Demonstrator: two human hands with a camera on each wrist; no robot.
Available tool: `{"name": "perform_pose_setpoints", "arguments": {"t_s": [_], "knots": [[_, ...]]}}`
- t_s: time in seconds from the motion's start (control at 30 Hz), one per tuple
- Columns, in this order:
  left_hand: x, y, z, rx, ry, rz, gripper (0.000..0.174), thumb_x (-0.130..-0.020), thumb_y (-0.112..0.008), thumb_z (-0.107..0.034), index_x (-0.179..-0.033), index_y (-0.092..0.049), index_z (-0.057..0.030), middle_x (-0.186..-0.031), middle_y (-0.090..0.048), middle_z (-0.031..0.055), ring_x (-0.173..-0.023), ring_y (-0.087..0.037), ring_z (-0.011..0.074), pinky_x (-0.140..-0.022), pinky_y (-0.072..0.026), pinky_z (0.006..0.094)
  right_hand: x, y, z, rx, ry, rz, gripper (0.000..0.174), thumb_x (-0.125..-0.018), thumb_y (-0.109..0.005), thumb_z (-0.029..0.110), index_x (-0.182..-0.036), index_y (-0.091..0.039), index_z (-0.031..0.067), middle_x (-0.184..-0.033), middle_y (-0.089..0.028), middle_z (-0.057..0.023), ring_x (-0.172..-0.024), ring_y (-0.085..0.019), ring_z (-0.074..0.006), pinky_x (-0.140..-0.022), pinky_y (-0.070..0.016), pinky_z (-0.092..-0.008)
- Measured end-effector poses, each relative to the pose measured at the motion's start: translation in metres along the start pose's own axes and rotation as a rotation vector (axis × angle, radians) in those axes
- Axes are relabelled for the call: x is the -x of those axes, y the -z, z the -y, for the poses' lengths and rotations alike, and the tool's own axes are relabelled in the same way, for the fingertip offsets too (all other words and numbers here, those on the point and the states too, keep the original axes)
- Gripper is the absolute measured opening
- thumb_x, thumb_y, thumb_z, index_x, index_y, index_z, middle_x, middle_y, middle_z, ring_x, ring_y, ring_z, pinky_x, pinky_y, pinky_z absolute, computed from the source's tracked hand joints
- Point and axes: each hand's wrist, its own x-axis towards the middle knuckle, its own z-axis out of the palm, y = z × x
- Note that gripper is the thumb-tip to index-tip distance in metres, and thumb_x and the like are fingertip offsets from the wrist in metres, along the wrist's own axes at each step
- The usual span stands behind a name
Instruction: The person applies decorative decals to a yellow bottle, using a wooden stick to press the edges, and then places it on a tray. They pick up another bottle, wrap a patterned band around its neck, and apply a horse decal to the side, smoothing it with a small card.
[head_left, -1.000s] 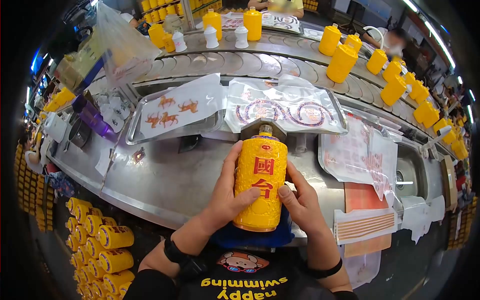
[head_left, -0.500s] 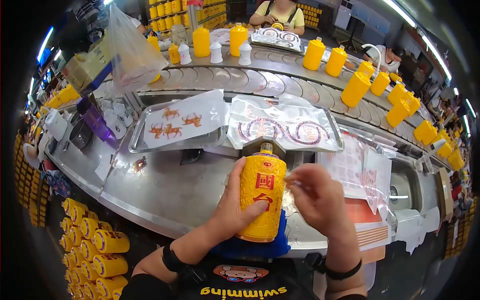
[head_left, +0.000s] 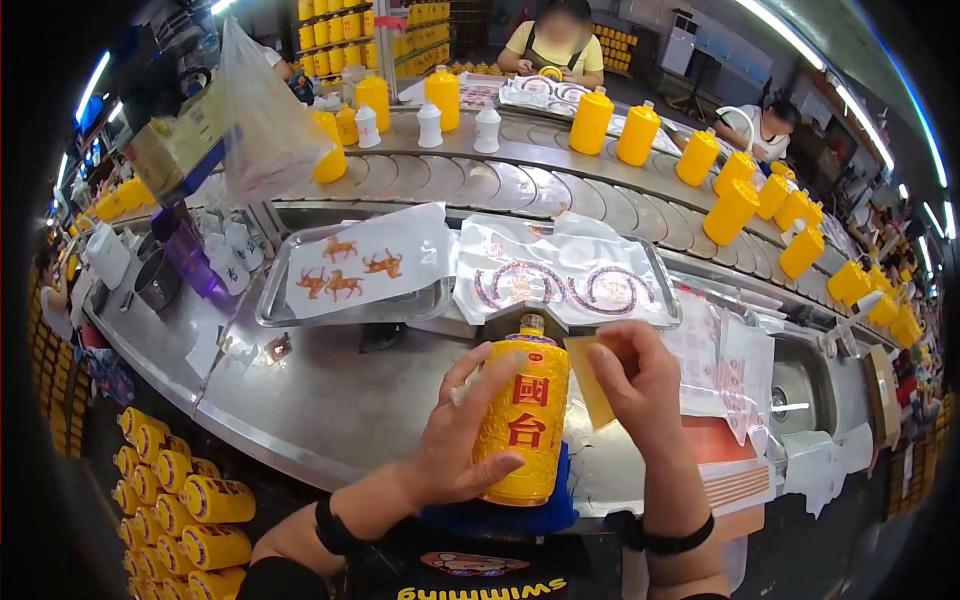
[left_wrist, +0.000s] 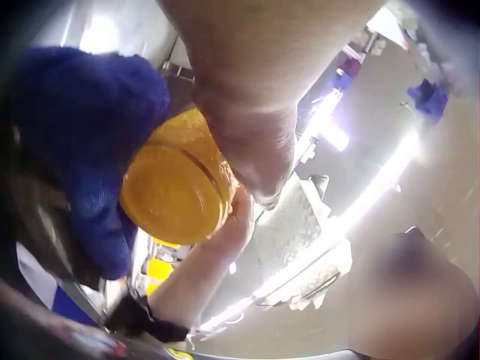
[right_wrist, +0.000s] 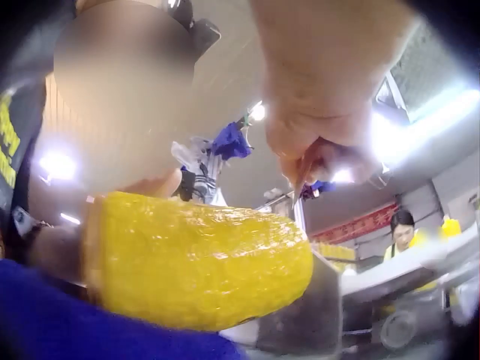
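Note:
A yellow bottle [head_left: 528, 400] with raised red characters lies tilted on a blue cloth [head_left: 562, 490], its clear-topped neck at an angular metal rest [head_left: 500, 322]. My left hand [head_left: 455, 435] is along the bottle's left side, fingers extended and blurred, thumb over its lower front. Just right of the bottle, my right hand [head_left: 645, 380] pinches a flat, pale yellow scraper-like piece [head_left: 590, 388]. The left wrist view catches the bottle's round base [left_wrist: 172, 195]. From the right wrist, the bottle's glossy textured side [right_wrist: 202, 262] shows beneath the right hand.
Behind the bottle, trays hold horse decal sheets [head_left: 350, 265] and curved-band decals [head_left: 560, 280]. A conveyor [head_left: 520, 188] carries yellow bottles beyond. More bottles [head_left: 215, 500] are stacked at lower left; a sink [head_left: 800, 385] is at right. People sit across the conveyor.
My right hand left the bottle's side and now holds the flat yellowish piece. The left hand's fingers have loosened from the bottle. Conveyor bottles have shifted left.

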Motion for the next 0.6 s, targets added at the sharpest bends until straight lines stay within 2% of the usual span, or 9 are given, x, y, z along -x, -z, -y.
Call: {"name": "perform_pose_setpoints", "arguments": {"t_s": [0.03,0.1,0.13,0.23,0.33,0.43,0.53,0.57,0.6], "knots": [[-0.004,0.004,0.003,-0.142,-0.114,0.047,0.068,-0.094,-0.056,-0.043,-0.146,-0.036,-0.0037,-0.141,-0.042,0.0252,-0.134,-0.038,0.0365,-0.116,-0.0241,0.0478,0.010,-0.001,-0.008,-0.155,-0.080,-0.016,0.015,-0.090,-0.067,0.010,-0.101,-0.060,0.0028,-0.083,-0.065,-0.0048,-0.073,-0.062,-0.0110,-0.066,-0.0490,-0.0251],[-0.012,0.003,0.017,-0.146,-0.150,0.003,0.058,-0.096,-0.052,-0.043,-0.140,-0.046,-0.0054,-0.139,-0.046,0.0217,-0.131,-0.040,0.0359,-0.116,-0.0220,0.0501,0.027,-0.004,-0.011,-0.409,-0.207,-0.035,0.019,-0.090,-0.066,0.007,-0.107,-0.057,0.0023,-0.090,-0.062,-0.0007,-0.080,-0.057,-0.0042,-0.071,-0.0472,-0.0208],[-0.017,0.002,0.023,-0.148,-0.169,-0.019,0.054,-0.097,-0.050,-0.043,-0.137,-0.051,-0.0062,-0.138,-0.048,0.0199,-0.130,-0.040,0.0355,-0.116,-0.0210,0.0512,0.035,-0.005,-0.014,-0.447,-0.227,-0.045,0.020,-0.090,-0.066,0.006,-0.107,-0.056,0.0022,-0.092,-0.063,-0.0013,-0.081,-0.057,-0.0045,-0.072,-0.0473,-0.0207],[-0.039,0.009,0.032,-0.119,-0.199,0.031,0.047,-0.099,-0.049,-0.036,-0.134,-0.054,-0.0061,-0.130,-0.057,0.0154,-0.126,-0.043,0.0328,-0.116,-0.0221,0.0513,0.047,-0.007,-0.021,-0.499,-0.258,-0.068,0.024,-0.089,-0.067,0.006,-0.110,-0.056,0.0021,-0.094,-0.063,-0.0019,-0.083,-0.059,-0.0056,-0.074,-0.0475,-0.0207],[-0.052,0.010,0.035,-0.038,-0.166,0.023,0.043,-0.100,-0.048,-0.032,-0.131,-0.057,-0.0044,-0.123,-0.062,0.0144,-0.122,-0.045,0.0312,-0.113,-0.0274,0.0469,0.043,-0.003,-0.008,-0.539,-0.225,0.009,0.024,-0.088,-0.066,0.003,-0.110,-0.057,0.0024,-0.098,-0.062,-0.0025,-0.083,-0.058,-0.0079,-0.075,-0.0473,-0.0224],[-0.055,0.005,0.035,0.199,-0.062,-0.038,0.041,-0.100,-0.047,-0.030,-0.128,-0.058,-0.0014,-0.119,-0.063,0.0147,-0.119,-0.047,0.0297,-0.108,-0.0328,0.0415,0.025,-0.002,0.006,-0.448,-0.136,0.277,0.024,-0.088,-0.067,0.002,-0.111,-0.058,0.0021,-0.100,-0.064,-0.0038,-0.086,-0.061,-0.0087,-0.075,-0.0489,-0.0232],[-0.055,-0.001,0.039,0.268,0.012,-0.125,0.043,-0.100,-0.047,-0.031,-0.127,-0.058,0.0012,-0.117,-0.064,0.0145,-0.117,-0.049,0.0293,-0.104,-0.0358,0.0380,-0.008,-0.006,0.002,0.173,0.052,0.103,0.025,-0.088,-0.068,0.003,-0.111,-0.059,0.0011,-0.099,-0.066,-0.0043,-0.089,-0.062,-0.0089,-0.076,-0.0500,-0.0233],[-0.055,-0.001,0.040,0.267,0.015,-0.134,0.043,-0.100,-0.047,-0.031,-0.127,-0.058,0.0016,-0.117,-0.064,0.0147,-0.117,-0.049,0.0291,-0.104,-0.0358,0.0381,-0.012,-0.003,-0.004,0.185,0.057,0.040,0.024,-0.089,-0.068,0.003,-0.111,-0.059,0.0012,-0.096,-0.067,-0.0040,-0.089,-0.063,-0.0083,-0.077,-0.0503,-0.0229],[-0.053,-0.001,0.042,0.265,0.020,-0.144,0.044,-0.100,-0.048,-0.031,-0.127,-0.058,0.0020,-0.117,-0.064,0.0149,-0.118,-0.048,0.0289,-0.104,-0.0359,0.0382,-0.013,-0.003,-0.004,0.041,0.042,0.064,0.024,-0.089,-0.068,0.004,-0.111,-0.060,0.0010,-0.094,-0.067,-0.0040,-0.085,-0.063,-0.0078,-0.073,-0.0502,-0.0229]]}}
